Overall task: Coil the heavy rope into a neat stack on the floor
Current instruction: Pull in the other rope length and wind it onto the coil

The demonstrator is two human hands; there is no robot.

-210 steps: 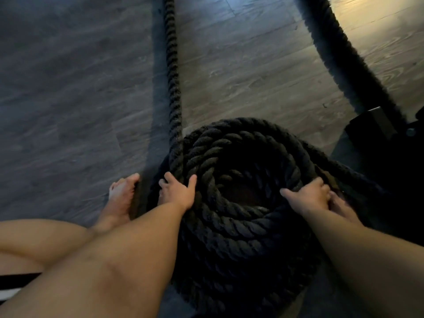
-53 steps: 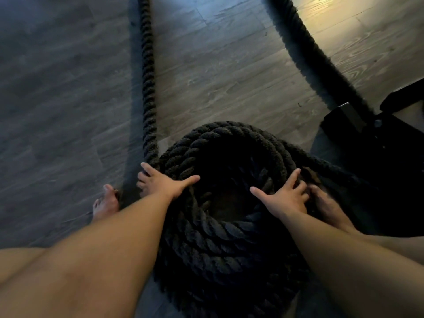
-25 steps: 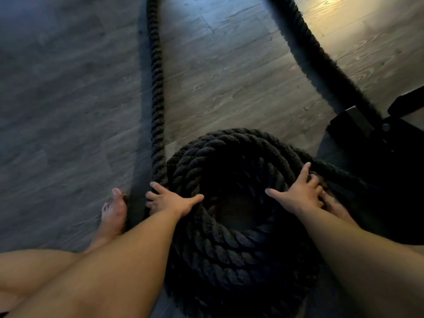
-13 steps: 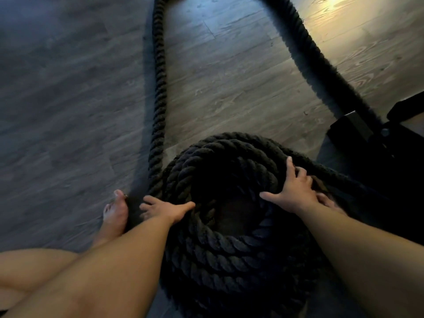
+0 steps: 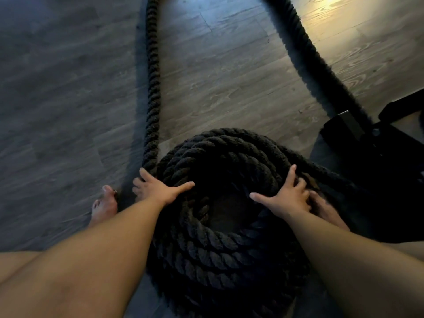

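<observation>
The wood-plank floor (image 5: 229,88) fills the view, dim grey on the left and catching a patch of warm light at the top right corner. The rope (image 5: 206,249) sits on it in the lower middle as a round stack of thick black turns with a hollow centre; the near edge of the stack runs into shadow and the bottom of the frame, so its lowest turns are hard to count. One loose run (image 5: 152,88) leaves the stack's left side and goes straight up out of frame; a second run (image 5: 305,49) slants from the top edge down to the right, where it disappears behind a black base (image 5: 367,152) whose shape is lost in darkness and cut off by the right edge. Both bare forearms reach in from the bottom corners. The left hand (image 5: 158,189) lies spread on the stack's left rim, thumb stretched toward the centre and fingers over the outer side where the loose run joins. The right hand (image 5: 289,198) presses flat on the right rim, fingers fanned and thumb pointing inward. A bare left foot (image 5: 104,206) rests just beside the stack; the right foot (image 5: 325,210) is mostly hidden behind the right hand.
</observation>
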